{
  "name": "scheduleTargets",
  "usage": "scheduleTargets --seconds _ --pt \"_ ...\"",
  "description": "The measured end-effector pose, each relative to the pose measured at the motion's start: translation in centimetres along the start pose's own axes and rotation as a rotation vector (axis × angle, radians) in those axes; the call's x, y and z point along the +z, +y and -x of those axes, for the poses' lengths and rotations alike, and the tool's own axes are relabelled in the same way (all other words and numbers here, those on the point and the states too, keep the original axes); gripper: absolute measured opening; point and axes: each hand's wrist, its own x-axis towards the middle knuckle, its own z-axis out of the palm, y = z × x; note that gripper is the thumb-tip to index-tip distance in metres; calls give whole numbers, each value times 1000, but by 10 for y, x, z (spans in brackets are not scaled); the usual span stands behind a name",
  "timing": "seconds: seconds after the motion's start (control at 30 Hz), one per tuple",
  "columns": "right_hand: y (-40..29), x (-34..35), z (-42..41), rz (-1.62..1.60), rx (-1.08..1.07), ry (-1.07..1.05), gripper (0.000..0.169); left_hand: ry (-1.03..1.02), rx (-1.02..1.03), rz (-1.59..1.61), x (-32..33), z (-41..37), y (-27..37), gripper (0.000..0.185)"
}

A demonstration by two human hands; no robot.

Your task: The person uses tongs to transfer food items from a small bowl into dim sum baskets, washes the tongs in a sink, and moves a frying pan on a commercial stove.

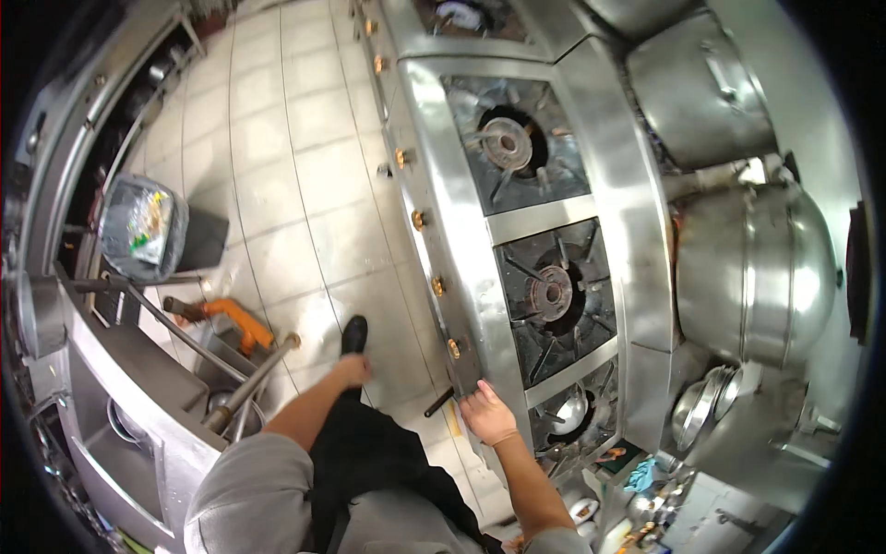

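Note:
My right hand (488,413) is at the front edge of a steel gas range (453,235), fingers curled. Whether it grips a knob there is hidden. A brass-coloured control knob (453,348) sits just ahead of it on the front panel, and a short dark bar (439,402) juts out beside it. My left hand (356,370) hangs over the floor in front of my black shoe (354,336). It is blurred, with nothing visible in it. The nearest burner (552,294) on the range has a bare grate.
Left stands a lined waste bin (180,228) holding rubbish. A steel sink unit (131,374) with an orange drain pipe (239,322) is close on my left. Large steel pots (754,277) stand behind the range. Cluttered utensils (654,502) lie at lower right. Tiled floor (277,138) runs ahead.

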Motion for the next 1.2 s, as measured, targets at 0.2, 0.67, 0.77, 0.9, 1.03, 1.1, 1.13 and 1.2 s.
scheduleTargets --seconds 0.2,0.67,0.77,0.9,1.03,1.1,1.13,1.2 --pt "-49 -14 11 -297 376 24 15 -240 257 -421 -45 145 70 36" --pt "-368 138 379 -1238 1375 -262 43 -103 169 -682 -20 240 24 48" --pt "-400 140 390 -1441 1534 -155 43 -170 170 -744 -2 239 15 46" --pt "-447 107 371 -1707 1715 258 42 -370 264 -930 4 210 2 46" --pt "-515 73 332 -1916 1907 638 41 -361 250 -880 -14 199 46 45" --pt "-540 57 308 -1989 1971 782 41 -324 310 -899 -31 192 76 43" --pt "-555 48 297 -2015 2015 857 41 -310 348 -900 -32 183 88 42" --pt "-578 27 275 -2062 2082 1008 40 -289 397 -856 -35 156 109 39"
